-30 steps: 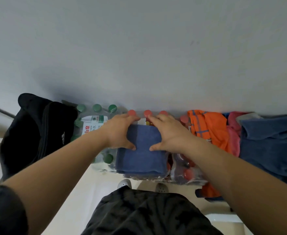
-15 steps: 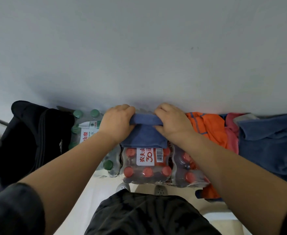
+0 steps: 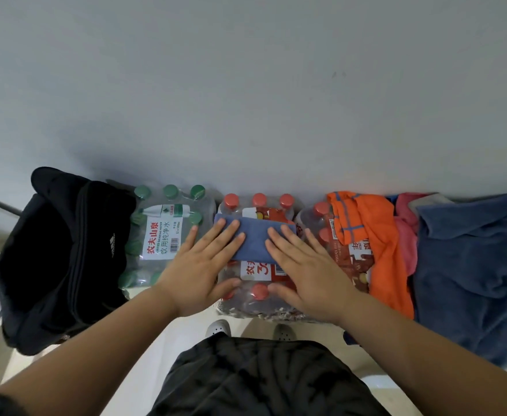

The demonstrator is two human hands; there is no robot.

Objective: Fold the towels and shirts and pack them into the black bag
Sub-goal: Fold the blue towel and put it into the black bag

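1. Head view, nearest: the person's dark patterned shorts fill the lower middle, and the toes of two grey perforated shoes show just beyond them on the pale floor.
2. Next, the left hand and the right hand lie palm down, side by side. Each grip is released, with the fingers straight and spread.
3. Under their fingers lies a small folded blue towel. The left hand presses its left end and the right hand its right end.
4. That towel rests on top of a shrink-wrapped pack of red-capped bottles, and both thumbs reach over the pack's near half.
5. Just left of it, touching, stands a shrink-wrapped pack of green-capped bottles with a white label.
6. At the far left a black fabric bag slumps against that pack. Whether its zip is open cannot be told.
7. To the right, a crumpled orange shirt with blue stripes drapes over a second red-capped pack.
8. Further right are a bunched pink cloth and a large rumpled dark blue towel.
9. Farthest stands a plain pale wall.
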